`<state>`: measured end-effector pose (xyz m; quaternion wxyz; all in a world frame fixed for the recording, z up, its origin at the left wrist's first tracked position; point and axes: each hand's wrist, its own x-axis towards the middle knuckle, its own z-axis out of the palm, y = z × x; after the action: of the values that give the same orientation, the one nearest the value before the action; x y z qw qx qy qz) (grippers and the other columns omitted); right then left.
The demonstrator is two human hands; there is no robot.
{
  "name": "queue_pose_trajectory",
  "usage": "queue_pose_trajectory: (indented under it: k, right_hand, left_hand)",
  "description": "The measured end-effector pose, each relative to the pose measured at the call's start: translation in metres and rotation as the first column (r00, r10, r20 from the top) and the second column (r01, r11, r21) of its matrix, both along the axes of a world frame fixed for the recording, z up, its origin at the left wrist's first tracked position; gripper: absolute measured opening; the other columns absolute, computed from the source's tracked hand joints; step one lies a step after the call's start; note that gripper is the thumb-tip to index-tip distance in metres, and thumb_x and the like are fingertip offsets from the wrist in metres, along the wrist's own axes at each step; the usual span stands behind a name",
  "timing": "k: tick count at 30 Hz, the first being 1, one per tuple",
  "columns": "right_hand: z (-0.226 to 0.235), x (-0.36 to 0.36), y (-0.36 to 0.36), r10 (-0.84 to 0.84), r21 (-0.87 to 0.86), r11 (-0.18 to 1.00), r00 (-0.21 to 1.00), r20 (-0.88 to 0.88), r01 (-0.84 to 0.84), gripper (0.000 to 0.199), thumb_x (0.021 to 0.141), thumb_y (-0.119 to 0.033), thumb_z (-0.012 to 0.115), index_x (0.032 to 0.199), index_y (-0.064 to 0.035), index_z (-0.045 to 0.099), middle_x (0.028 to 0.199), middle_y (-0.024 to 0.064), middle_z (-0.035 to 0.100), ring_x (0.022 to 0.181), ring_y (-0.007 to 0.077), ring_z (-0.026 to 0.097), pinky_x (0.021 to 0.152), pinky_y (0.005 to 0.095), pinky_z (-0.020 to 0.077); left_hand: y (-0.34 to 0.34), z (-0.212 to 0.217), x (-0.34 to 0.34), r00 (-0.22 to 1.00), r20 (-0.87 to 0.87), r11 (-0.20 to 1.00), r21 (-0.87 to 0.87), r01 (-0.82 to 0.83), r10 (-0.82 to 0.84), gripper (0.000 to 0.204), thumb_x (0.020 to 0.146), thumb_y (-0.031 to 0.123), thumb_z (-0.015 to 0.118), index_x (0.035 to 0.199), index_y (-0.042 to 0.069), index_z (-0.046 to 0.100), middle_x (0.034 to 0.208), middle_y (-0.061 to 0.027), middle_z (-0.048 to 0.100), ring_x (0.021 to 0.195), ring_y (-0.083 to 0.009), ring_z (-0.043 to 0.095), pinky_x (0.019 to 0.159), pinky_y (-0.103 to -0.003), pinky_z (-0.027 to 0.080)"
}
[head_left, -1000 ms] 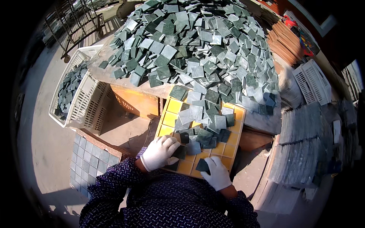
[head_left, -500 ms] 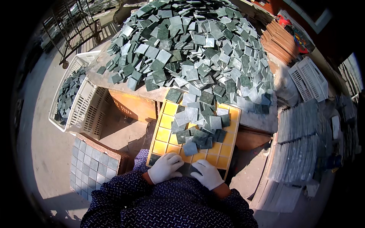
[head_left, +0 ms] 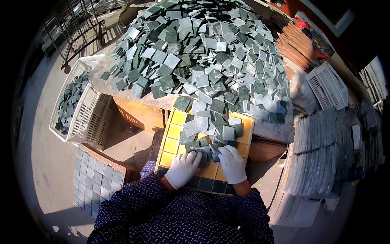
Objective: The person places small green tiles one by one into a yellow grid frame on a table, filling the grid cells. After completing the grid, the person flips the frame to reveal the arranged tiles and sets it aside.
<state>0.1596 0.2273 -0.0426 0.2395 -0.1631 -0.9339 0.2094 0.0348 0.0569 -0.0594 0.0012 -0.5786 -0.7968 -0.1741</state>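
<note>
A yellow tray with square compartments (head_left: 167, 159) lies in front of me, leaning on the table edge. Square dark green stone tiles (head_left: 205, 185) fill its near row, and loose grey-green tiles (head_left: 201, 123) are heaped over its middle. My left hand (head_left: 183, 168), in a white glove, is closed with a dark tile (head_left: 202, 161) at its fingertips. Facing it, my right hand (head_left: 233, 164), also gloved, has bent fingers at the near edge of the loose tiles, by a small tile (head_left: 215, 156). Whether its fingers grip that tile is hard to see.
A large pile of tiles (head_left: 191, 57) covers the table beyond the tray. At left stand a white crate of tiles (head_left: 77, 134) and a board of gridded tiles (head_left: 95, 179). Stacked slabs (head_left: 315, 154) and a white crate (head_left: 327, 85) are on the right.
Both hands have moved forward from the tray's near row to the loose tiles, uncovering the near row of dark tiles. A dark tile is now at my left fingertips.
</note>
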Motion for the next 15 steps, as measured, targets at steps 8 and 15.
queue_pose_trajectory:
  k: [8,15]
  right_hand:
    - [0.013,0.034,-0.008,-0.003,-0.438,0.899,0.999,0.041,0.02,0.019,0.086,-0.007,0.063,0.105,-0.0026,0.063,0.097,0.0168,0.066,0.087,0.029,0.066,0.077,0.0341,0.0515]
    - [-0.012,0.028,-0.014,0.09,-0.432,0.902,0.985,0.151,-0.016,0.02,0.089,-0.016,0.06,0.106,-0.0081,0.064,0.095,0.0149,0.063,0.089,0.0337,0.062,0.077,0.0389,0.0495]
  left_hand:
    - [-0.027,0.005,-0.027,0.816,0.563,0.992,0.063,0.114,-0.129,0.025,0.087,0.007,0.059,0.111,0.005,0.059,0.095,-0.0143,0.064,0.083,-0.0332,0.064,0.071,-0.037,0.053]
    - [-0.019,0.001,-0.024,0.799,0.597,0.994,0.106,0.008,-0.07,0.035,0.083,0.01,0.064,0.117,0.004,0.059,0.109,-0.0182,0.06,0.097,-0.0357,0.061,0.082,-0.04,0.051]
